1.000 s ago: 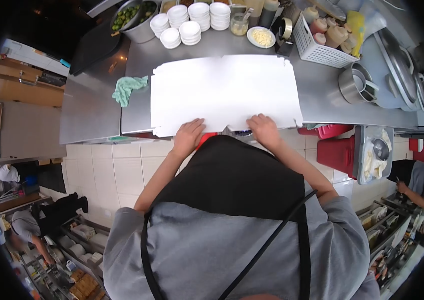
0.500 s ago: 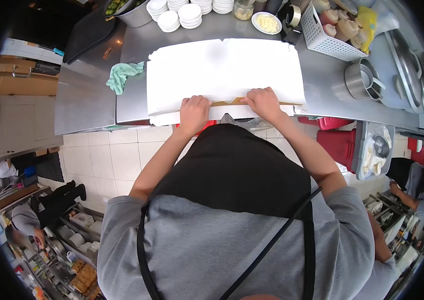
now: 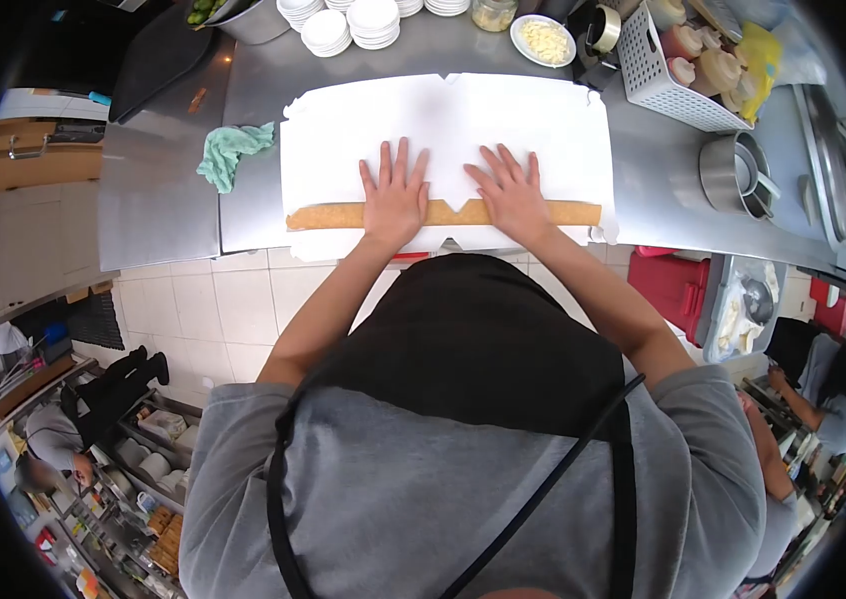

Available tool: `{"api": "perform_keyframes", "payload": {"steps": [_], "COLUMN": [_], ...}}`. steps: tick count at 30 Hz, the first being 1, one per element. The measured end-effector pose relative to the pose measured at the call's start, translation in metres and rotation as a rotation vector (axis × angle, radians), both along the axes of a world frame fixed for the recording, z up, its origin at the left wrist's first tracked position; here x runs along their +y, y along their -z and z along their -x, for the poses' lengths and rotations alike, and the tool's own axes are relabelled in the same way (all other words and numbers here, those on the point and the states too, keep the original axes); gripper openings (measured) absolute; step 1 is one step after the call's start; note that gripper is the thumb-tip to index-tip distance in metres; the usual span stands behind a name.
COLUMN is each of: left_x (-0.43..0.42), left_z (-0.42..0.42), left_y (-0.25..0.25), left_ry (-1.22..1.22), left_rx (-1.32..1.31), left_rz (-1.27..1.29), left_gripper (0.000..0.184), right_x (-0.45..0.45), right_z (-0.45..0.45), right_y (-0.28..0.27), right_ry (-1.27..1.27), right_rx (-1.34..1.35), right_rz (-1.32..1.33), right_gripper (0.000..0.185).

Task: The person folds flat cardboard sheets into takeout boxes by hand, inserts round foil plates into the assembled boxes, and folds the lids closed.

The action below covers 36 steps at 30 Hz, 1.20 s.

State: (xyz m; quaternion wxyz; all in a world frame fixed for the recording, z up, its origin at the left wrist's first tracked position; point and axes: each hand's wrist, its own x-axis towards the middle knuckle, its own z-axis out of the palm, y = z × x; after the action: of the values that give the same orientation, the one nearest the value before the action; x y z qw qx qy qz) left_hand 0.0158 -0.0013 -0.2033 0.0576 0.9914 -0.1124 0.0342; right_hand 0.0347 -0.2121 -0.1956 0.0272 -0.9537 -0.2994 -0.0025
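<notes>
A large white sheet (image 3: 343,130) with notched edges lies on the steel counter, its near edge reaching the counter's front. Along its near part a folded-over brown strip (image 3: 328,216) runs from side to side. My left hand (image 3: 396,200) lies flat with spread fingers on the sheet, its palm over the strip. To the right, my right hand (image 3: 515,195) also rests flat, fingers spread, its palm across the strip. Neither hand grips anything. A small V-shaped notch shows in the strip between them.
A green cloth (image 3: 231,155) lies left of the sheet. White dishes (image 3: 326,34), a plate of pale pieces (image 3: 544,42), a white basket of bottles (image 3: 678,95) and metal pots (image 3: 735,175) stand behind and right. Other people are at both sides.
The sheet's near edge has been folded over, exposing the brown strip. Both hands have moved forward from that edge, let go and spread flat.
</notes>
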Motion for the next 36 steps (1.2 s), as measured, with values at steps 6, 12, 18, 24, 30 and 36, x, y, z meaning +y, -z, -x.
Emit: {"api": "perform_keyframes", "payload": {"steps": [6,12,18,24,30,36], "left_x": [-0.034,-0.004,0.116,0.037,0.004,0.107], "left_z": [-0.003,0.0,0.009,-0.004,-0.002,0.015], "left_y": [0.008,0.008,0.022,0.017,0.002,0.02], "left_ry": [-0.056,-0.237,-0.567,-0.254,-0.236,-0.442], "left_rx": [0.066,-0.013,-0.057,-0.12,0.012,-0.094], "left_rz": [0.007,0.027,0.001,-0.084,-0.107,-0.04], "left_gripper": [0.053,0.054,0.055,0.054,0.055,0.052], "right_x": [0.056,0.014,-0.073,-0.01,0.016,-0.053], "right_z": [0.005,0.0,-0.007,0.001,0.003,-0.001], "right_y": [0.012,0.012,0.016,0.016,-0.002,0.01], "right_ry": [0.171,0.356,0.53,0.353,0.289,0.355], "right_rx": [0.007,-0.014,-0.032,-0.09,0.057,-0.108], "right_rz": [-0.213,-0.068,-0.076,-0.054,-0.114,-0.15], "right_gripper": [0.051,0.049,0.05,0.051,0.051,0.049]}}
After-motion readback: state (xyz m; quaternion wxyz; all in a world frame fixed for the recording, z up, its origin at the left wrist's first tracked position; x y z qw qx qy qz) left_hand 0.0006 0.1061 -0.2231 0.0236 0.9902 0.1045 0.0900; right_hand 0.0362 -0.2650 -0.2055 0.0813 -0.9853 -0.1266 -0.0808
